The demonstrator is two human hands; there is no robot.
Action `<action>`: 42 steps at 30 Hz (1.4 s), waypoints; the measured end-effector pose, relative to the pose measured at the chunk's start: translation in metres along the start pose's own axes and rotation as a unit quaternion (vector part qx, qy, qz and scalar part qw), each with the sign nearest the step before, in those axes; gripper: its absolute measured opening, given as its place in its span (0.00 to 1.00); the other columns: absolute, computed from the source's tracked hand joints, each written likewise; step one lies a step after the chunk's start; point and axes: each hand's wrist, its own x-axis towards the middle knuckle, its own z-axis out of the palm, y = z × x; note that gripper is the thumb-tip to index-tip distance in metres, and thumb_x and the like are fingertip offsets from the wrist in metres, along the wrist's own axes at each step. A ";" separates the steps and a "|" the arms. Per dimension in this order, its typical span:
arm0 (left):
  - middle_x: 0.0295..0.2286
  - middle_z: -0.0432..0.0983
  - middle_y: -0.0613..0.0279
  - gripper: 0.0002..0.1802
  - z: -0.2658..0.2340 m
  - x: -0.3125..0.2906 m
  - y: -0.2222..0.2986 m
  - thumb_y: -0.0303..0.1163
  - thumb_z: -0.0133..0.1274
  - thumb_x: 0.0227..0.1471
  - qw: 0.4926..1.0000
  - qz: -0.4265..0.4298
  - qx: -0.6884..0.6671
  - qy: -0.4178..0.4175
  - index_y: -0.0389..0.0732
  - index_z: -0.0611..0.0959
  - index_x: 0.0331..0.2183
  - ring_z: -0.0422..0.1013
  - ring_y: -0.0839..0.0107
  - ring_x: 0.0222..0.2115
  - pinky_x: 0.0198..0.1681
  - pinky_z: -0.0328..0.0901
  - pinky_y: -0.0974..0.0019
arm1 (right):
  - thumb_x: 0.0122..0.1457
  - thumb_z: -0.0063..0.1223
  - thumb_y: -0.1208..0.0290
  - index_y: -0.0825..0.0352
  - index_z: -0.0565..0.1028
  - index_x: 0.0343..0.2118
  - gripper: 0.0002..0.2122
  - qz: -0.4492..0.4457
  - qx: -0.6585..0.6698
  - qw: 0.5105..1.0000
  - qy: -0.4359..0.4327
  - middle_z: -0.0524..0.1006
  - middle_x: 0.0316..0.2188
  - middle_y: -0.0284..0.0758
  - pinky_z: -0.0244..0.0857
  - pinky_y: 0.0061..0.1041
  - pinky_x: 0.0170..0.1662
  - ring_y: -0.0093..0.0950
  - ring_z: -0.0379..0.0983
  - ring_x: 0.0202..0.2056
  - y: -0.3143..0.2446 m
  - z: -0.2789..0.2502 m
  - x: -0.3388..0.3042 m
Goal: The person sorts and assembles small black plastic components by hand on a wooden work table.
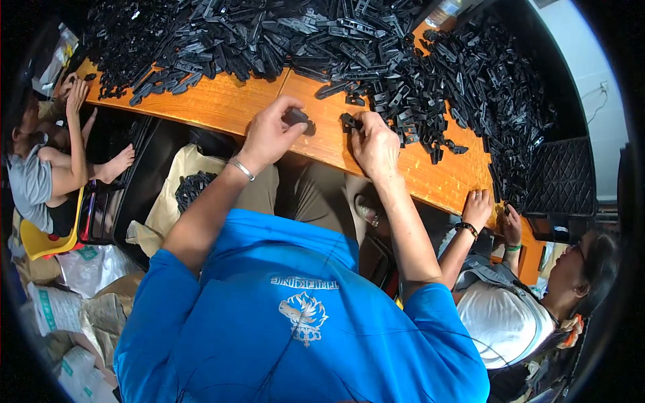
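Note:
Just above the front edge of the wooden table [222, 101], my left hand [269, 134] is closed on a small black plastic part [295, 117], held between thumb and fingers. To its right, my right hand [375, 144] rests on the tabletop, its fingers curled round another small black plastic part [348, 123]. The hand partly covers that piece. Beyond both hands spreads a large heap of long black plastic parts [269, 33]. Shorter black clip-like pieces [403, 101] lie close to my right hand.
A person in white [500, 316] works at the right end beside a black crate [561, 178]. Another person in grey [33, 171] sits at the left. An open brown paper sack [168, 195] with black parts stands below the table edge, near white bags [94, 269].

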 end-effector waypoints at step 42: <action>0.42 0.83 0.50 0.15 -0.043 0.025 0.038 0.32 0.59 0.62 0.940 0.079 0.332 -0.027 0.38 0.86 0.48 0.80 0.50 0.43 0.48 0.73 0.54 | 0.55 0.73 0.66 0.64 0.83 0.46 0.16 0.100 -0.045 0.988 -0.110 0.82 0.43 0.47 0.77 0.44 0.46 0.49 0.82 0.42 -0.017 0.012 0.018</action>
